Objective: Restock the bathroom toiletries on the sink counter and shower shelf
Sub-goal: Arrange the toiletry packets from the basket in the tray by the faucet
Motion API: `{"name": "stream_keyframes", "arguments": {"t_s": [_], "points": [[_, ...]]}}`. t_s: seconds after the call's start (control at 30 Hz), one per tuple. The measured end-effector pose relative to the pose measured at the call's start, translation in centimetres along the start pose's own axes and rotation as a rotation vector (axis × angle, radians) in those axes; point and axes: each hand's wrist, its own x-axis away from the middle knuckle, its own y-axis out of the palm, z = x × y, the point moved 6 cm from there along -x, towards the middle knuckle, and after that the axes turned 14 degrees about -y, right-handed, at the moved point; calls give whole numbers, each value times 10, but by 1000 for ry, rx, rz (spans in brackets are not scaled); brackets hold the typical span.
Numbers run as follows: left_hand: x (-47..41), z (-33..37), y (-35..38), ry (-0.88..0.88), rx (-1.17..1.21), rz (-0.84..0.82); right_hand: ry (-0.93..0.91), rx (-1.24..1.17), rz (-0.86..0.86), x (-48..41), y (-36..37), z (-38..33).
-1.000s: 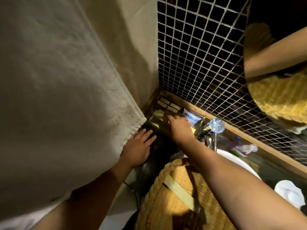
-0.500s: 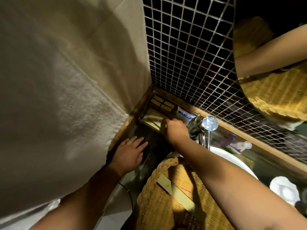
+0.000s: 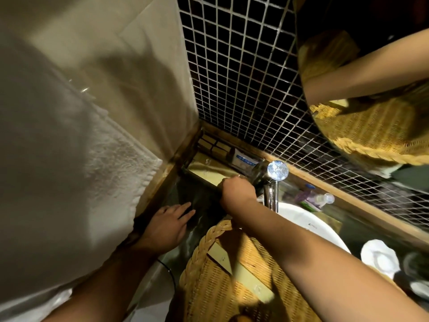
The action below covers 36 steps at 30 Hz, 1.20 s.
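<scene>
The right hand (image 3: 236, 190) has drawn back from the rear of the corner tray (image 3: 204, 169) to its front rim beside the faucet (image 3: 271, 182). Its fingers, spread a second ago, now curl under out of sight, so I cannot tell whether they grasp anything. The left hand (image 3: 170, 225) stays flat on the bench (image 3: 197, 205), fingers released. The small boxes (image 3: 213, 145) and a blue-and-white packet (image 3: 246, 159) sit at the tray's back, so this spot looks stocked. A long cream packet (image 3: 241, 275) waits in the wicker basket (image 3: 209, 296). Dark mosaic tile (image 3: 243, 77) backs the bench; a white towel (image 3: 69, 170) hangs left.
</scene>
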Motion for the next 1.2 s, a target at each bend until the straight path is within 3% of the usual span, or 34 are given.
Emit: {"name": "stream_keyframes", "arguments": {"t_s": [0.43,0.63,0.9,1.07,1.2], "points": [[2,-3,10,11,-25,-46,-78,16,-148,-14,2,-3],[1,5,10,34,-19,-43,1,-245,-279,-16,21,-23],[-2,5,11,20,-42,-67,62,-181,-415,-30,36,-28],[-6,9,7,71,-171,-96,-32,9,-520,-31,11,-35],[-9,11,-10,76,-242,-115,-23,-13,-425,-13,-15,-38]]}}
